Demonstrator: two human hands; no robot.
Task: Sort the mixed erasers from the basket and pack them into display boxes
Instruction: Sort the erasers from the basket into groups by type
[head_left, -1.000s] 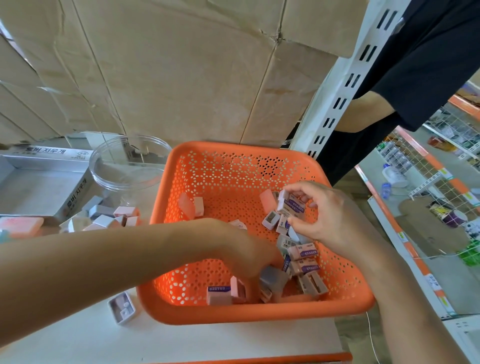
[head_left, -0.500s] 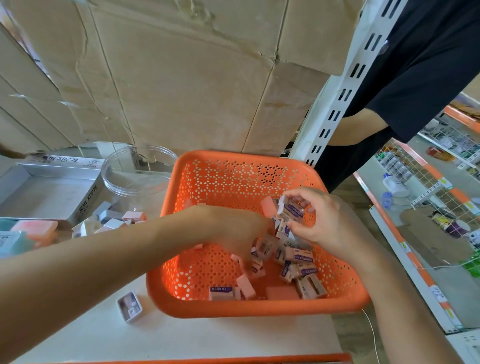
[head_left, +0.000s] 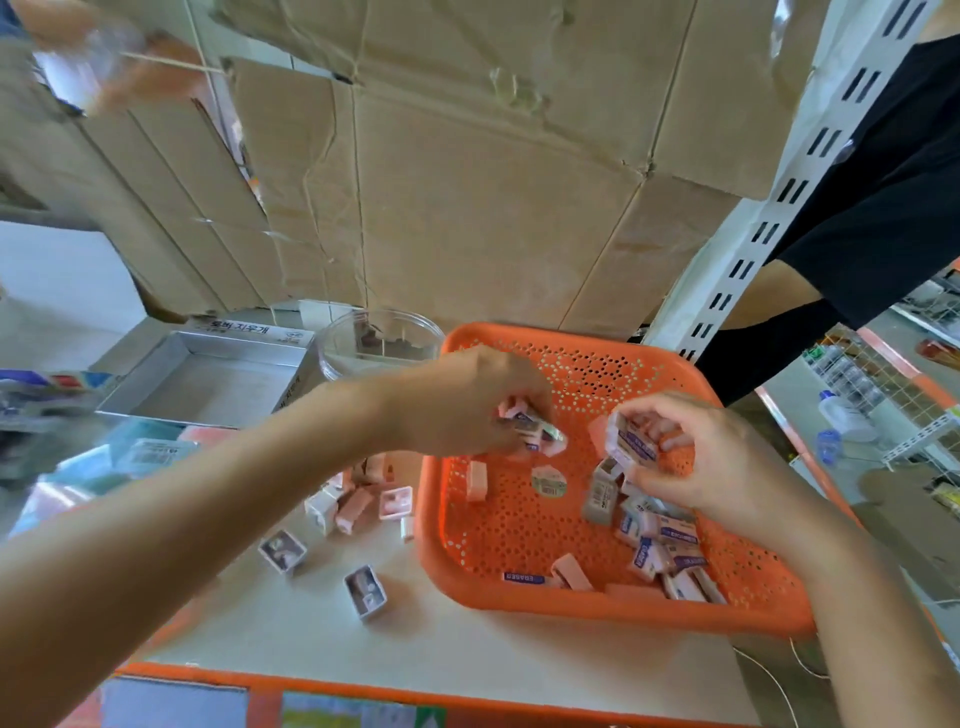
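Note:
An orange perforated basket (head_left: 571, 358) sits on the white shelf and holds several small pink and white erasers (head_left: 660, 551), mostly in its near right corner. My left hand (head_left: 462, 405) is lifted over the basket's left rim and grips a few erasers (head_left: 530, 428). My right hand (head_left: 696, 457) hovers inside the basket and pinches a white eraser with a purple label (head_left: 631, 441). A silver display box (head_left: 208, 379) lies open to the left. More erasers (head_left: 353, 504) lie loose on the shelf beside the basket.
A clear round plastic tub (head_left: 379, 338) stands behind the basket's left corner. Cardboard sheets (head_left: 467, 208) form the back wall. A white slotted upright (head_left: 769, 228) rises at the right, with a person in a black top (head_left: 883, 208) beyond it. Packaged stationery (head_left: 130, 457) lies at the left.
My left hand has risen from the basket floor with a few erasers and moved left toward the rim. My right hand stays in place with its eraser. The camera tilted upward.

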